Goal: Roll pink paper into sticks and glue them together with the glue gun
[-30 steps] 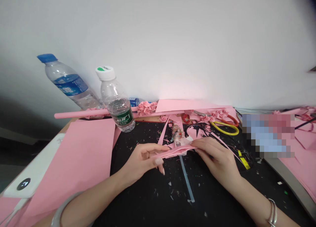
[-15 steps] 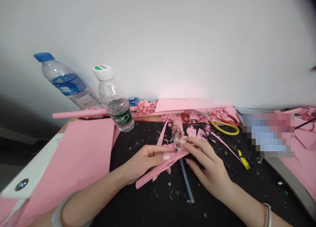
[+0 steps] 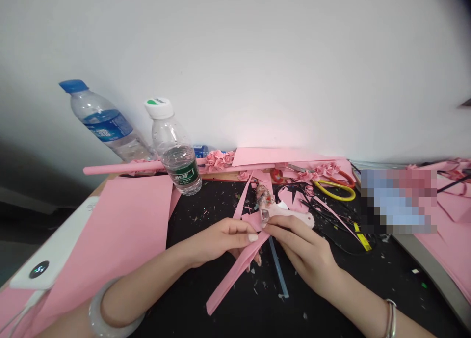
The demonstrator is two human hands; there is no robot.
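Note:
A folded strip of pink paper (image 3: pixel 235 276) slants across the middle, its lower end toward me. My left hand (image 3: pixel 230 237) is closed, pinching the strip near its upper end between thumb and fingers. My right hand (image 3: pixel 303 240) has its fingertips pressed together on that same upper end. Just beyond them lies a pale pink tool (image 3: pixel 292 215) with a hole in its end and a crusted, stained part (image 3: pixel 264 198); its kind is unclear and my fingers partly cover it. A translucent bluish stick (image 3: pixel 278 269) lies between my hands, below the strip.
Two water bottles, blue-capped (image 3: pixel 110 124) and white-capped (image 3: pixel 182 166), stand at the back left. Pink sheets (image 3: pixel 125 215) and a white device with a lit display (image 3: pixel 27 264) lie left. Paper roses (image 3: pixel 219 159), yellow-and-red-handled scissors (image 3: pixel 334 191) and black cables (image 3: pixel 327 220) lie at the back and right.
The strip has swung steeper, its lower end now nearer me. My right hand has shifted slightly left and down, exposing more of the pale pink tool.

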